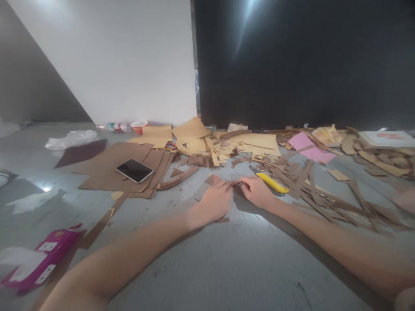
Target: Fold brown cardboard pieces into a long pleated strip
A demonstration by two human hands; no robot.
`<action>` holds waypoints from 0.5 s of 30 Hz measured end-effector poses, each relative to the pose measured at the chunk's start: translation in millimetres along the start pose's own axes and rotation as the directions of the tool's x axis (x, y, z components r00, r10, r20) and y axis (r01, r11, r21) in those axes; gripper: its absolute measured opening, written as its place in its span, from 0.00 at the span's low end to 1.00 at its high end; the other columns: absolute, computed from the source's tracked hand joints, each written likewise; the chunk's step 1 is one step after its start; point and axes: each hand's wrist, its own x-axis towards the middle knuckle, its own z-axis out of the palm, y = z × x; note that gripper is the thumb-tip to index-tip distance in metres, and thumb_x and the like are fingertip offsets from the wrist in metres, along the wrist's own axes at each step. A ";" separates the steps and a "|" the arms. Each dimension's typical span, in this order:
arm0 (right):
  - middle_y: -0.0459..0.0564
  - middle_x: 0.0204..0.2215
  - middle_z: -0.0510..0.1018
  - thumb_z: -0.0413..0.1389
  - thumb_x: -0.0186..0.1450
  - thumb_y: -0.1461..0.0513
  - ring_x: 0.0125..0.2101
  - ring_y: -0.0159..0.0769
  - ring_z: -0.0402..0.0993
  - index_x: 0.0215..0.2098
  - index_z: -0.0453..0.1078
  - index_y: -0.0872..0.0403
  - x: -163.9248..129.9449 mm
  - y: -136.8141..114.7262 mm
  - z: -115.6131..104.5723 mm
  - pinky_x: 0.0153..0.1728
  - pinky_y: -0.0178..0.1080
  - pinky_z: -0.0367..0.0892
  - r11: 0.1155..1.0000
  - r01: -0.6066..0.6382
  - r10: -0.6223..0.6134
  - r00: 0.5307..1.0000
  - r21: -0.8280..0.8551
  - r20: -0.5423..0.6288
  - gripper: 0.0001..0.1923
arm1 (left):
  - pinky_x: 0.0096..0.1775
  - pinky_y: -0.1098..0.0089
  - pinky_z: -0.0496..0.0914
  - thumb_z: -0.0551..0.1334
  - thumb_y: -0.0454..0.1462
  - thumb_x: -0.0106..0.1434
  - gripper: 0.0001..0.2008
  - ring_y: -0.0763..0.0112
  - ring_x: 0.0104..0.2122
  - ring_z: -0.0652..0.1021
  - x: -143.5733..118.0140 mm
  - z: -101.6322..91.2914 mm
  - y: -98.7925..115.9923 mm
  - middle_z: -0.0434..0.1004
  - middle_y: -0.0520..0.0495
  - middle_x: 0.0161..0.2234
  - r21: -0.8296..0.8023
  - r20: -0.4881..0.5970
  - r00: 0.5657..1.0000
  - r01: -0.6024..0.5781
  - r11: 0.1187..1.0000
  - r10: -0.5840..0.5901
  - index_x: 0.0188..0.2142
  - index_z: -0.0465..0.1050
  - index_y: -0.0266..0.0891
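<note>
Two hands meet over a small brown cardboard piece [212,179] lying flat on the grey floor [227,268], directly ahead of the person. Left hand [214,201] lies palm down on the piece, fingers together and pressing it flat. Right hand [257,191] is curled, fingertips pinched on something thin at the piece's right edge; what it pinches is too small to tell.

Judgement on handling: the piece looks light, thin and fairly stiff, liable to slide on the smooth floor and to crease if bent. Best hold would be flat pressure on its face, or a pinch at a free edge.

Just beyond the right hand lies a yellow cutter [272,182], touching no hand. Right of it spreads a loose litter of brown strips [324,203], with a pink sheet [308,147] and a flat white box [385,139] further back. Behind the hands sits a heap of tan offcuts [227,144] against a dark panel [304,60].

To the left, a phone [134,170] rests face up on brown sheets [113,166]. Further back stand a red cup [138,126] and a lying bottle [116,127] by a white wall [113,56]. A magenta packet [42,263] lies nearest, beside the left forearm.
</note>
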 end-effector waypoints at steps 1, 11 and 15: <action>0.48 0.27 0.83 0.52 0.67 0.68 0.32 0.40 0.77 0.42 0.82 0.52 0.6 -0.3 -0.3 0.40 0.39 0.66 1.000 -0.013 0.013 1.000 0.006 0.004 0.16 | 0.61 0.59 0.67 0.58 0.31 0.70 0.19 0.53 0.57 0.75 0.1 -0.3 -0.2 0.77 0.33 0.57 -0.004 0.011 1.000 0.000 1.000 0.000 0.58 0.73 0.26; 0.48 0.32 0.85 0.49 0.67 0.68 0.32 0.39 0.79 0.39 0.80 0.52 3.3 6.4 3.1 0.38 0.39 0.68 0.990 -0.047 0.047 0.999 0.131 0.001 0.16 | 0.61 0.58 0.66 0.59 0.32 0.70 0.19 0.53 0.59 0.74 0.1 -3.2 0.4 0.77 0.33 0.57 0.002 0.037 0.999 -0.007 1.000 0.007 0.59 0.74 0.30; 0.48 0.31 0.85 0.50 0.67 0.67 0.32 0.39 0.79 0.39 0.80 0.53 4.0 8.2 3.5 0.38 0.38 0.68 0.990 -0.049 0.049 0.999 0.132 -0.002 0.16 | 0.62 0.58 0.65 0.60 0.33 0.70 0.18 0.53 0.59 0.74 0.3 -4.0 0.6 0.77 0.33 0.58 -0.002 0.046 0.999 -0.008 1.000 0.008 0.57 0.75 0.30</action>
